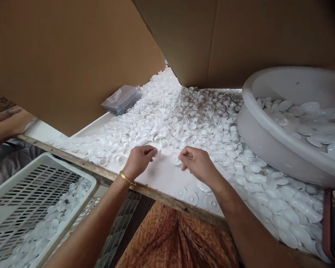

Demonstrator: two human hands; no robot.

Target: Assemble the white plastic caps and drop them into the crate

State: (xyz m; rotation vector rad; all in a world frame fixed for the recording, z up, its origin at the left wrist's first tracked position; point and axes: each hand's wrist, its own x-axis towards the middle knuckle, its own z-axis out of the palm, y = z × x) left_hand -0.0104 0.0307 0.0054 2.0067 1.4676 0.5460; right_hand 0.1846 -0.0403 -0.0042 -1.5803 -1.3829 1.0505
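Observation:
My left hand [139, 160], with a gold bangle at the wrist, pinches a small white plastic cup [155, 152] between thumb and fingers. My right hand [197, 162] hovers a short way to the right, fingertips closed on a small white disc [176, 159]. Both hands rest over a bare patch of the white table [162, 175]. A large heap of small white cups [195, 119] covers the table behind them. Flat white discs [279, 208] lie spread along the right side.
A grey basin [268, 141] holding white discs stands at the right. A white slotted crate [44, 178] with assembled pieces sits low left. Brown cardboard walls [72, 56] rise behind. A clear plastic bag [123, 98] lies near them. Another person's hand [13, 121] shows at far left.

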